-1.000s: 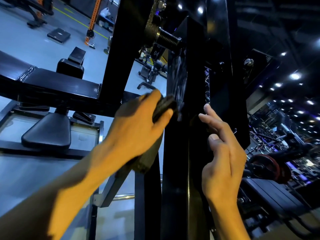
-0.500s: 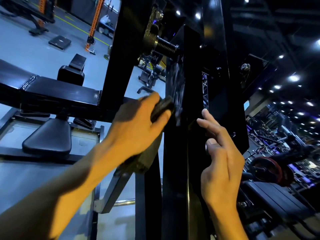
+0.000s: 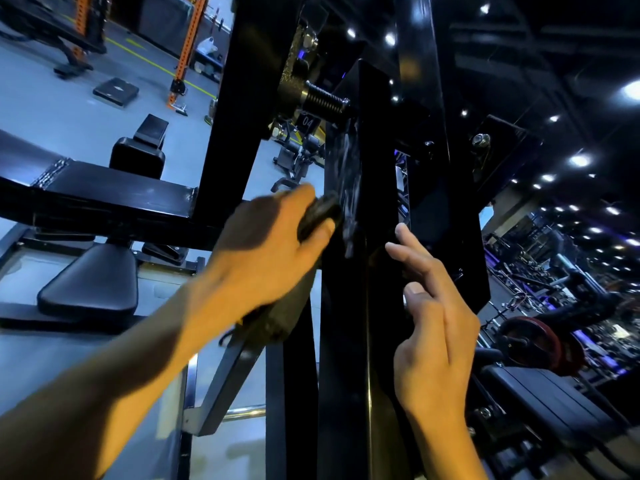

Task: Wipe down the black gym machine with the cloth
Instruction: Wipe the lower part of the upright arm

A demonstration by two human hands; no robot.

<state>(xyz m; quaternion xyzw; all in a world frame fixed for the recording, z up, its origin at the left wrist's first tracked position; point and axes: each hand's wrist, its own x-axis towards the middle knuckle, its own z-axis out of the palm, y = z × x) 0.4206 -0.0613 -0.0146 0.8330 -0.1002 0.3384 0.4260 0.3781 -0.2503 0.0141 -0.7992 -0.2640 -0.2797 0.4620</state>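
Head view, cloth (image 3: 317, 216): a dark cloth is bunched in the left hand (image 3: 266, 251) and pressed against the left face of the black upright post (image 3: 349, 306); a loose end is seen hanging below the palm.
Room: a padded seat (image 3: 91, 285) and grey floor (image 3: 52, 112) are seen at left, a red weight plate (image 3: 530, 341) at right.
Left hand: clenched around the cloth.
Right hand (image 3: 433, 327): held released, fingers straight, fingertips by the post's right side; contact cannot be told.

Dim overall; ceiling spots glare, edges warped, slight motion blur.
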